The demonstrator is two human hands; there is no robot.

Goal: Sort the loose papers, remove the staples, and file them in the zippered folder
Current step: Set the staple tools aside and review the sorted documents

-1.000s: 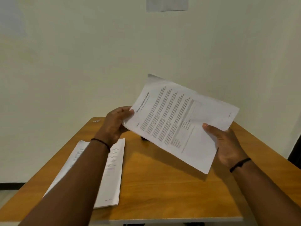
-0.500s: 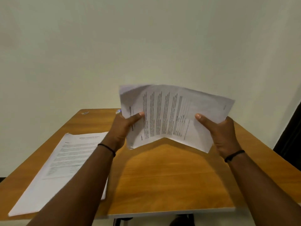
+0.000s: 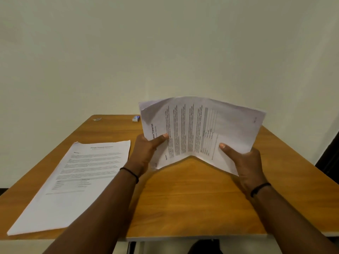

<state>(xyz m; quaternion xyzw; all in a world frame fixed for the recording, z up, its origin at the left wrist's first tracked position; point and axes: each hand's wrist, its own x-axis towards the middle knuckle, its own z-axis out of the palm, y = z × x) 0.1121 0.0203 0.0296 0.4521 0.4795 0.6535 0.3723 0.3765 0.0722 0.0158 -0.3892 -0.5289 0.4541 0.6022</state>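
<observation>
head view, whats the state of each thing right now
held papers: off the table, bowed upward
left hand: grips papers' left edge
right hand: grips papers' right edge
paper stack: flat on table
small box: at table's far edge

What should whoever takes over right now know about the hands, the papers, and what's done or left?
Left hand and right hand each grip an end of the held papers, bowed upward above the table.
A stack lies flat on the table's left side. A small box and a few tiny bits sit at the far edge.
No folder in view.
Done: one stack laid down.
Left: sort the held papers, check for staples, file everything.
</observation>
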